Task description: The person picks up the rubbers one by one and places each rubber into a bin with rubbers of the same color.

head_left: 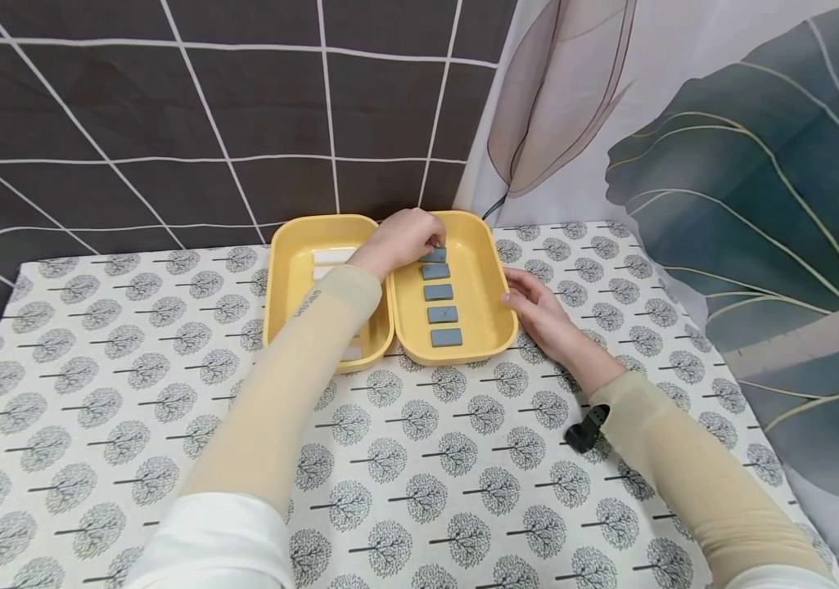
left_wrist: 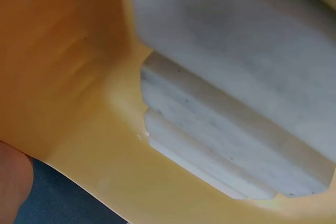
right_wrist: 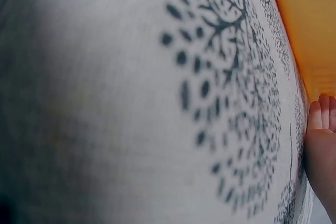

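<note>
My left hand [head_left: 406, 235] reaches across the left yellow tray [head_left: 282, 245] and bends down over the far end of the right yellow tray [head_left: 489, 270]. Its fingertips pinch the farthest grey-blue rectangular block [head_left: 435, 255], partly hidden beneath them. Nearer me, several similar blocks, such as a grey-blue block [head_left: 446, 337], lie in one column. My right hand [head_left: 540, 315] rests its fingers and thumb against the right tray's outer side; in the right wrist view its fingers [right_wrist: 324, 116] look straight beside the yellow wall.
White blocks [head_left: 334, 256] lie in the left tray, partly covered by my left forearm; the left wrist view shows these white blocks [left_wrist: 236, 124] close up. Both trays stand side by side on a tree-patterned tablecloth [head_left: 419, 458]. A dark gridded curtain [head_left: 242, 106] hangs behind.
</note>
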Motion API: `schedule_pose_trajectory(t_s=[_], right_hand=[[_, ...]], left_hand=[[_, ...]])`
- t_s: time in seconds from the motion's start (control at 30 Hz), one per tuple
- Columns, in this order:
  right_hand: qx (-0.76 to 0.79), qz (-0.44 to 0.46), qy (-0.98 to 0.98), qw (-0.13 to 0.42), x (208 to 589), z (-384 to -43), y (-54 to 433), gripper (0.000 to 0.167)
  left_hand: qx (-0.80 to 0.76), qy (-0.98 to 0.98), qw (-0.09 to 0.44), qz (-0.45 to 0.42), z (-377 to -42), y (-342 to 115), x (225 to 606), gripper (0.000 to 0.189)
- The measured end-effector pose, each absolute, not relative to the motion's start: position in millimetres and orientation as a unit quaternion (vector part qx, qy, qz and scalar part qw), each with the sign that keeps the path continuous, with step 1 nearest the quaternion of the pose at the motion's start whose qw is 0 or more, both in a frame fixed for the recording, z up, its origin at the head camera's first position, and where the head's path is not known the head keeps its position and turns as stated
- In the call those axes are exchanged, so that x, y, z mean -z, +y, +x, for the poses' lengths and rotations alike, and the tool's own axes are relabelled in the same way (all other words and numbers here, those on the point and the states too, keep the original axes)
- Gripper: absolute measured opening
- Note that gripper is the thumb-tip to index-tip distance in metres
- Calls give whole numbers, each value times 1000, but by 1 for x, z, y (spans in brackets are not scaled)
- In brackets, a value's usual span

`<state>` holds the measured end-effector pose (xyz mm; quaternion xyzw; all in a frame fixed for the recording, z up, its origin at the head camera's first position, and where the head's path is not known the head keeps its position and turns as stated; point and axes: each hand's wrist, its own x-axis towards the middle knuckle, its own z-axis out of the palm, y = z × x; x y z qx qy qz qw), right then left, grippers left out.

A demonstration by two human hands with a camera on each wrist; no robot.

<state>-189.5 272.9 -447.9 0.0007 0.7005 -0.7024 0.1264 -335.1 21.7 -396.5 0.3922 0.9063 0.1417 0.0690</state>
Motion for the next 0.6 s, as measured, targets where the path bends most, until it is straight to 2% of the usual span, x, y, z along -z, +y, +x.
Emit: schedule_pose_trajectory(t_s=[0.6], right_hand=[[704,3,699,128,448,-190,271,63]], left_hand=[[-149,910,63,381,-335,20,398,17]])
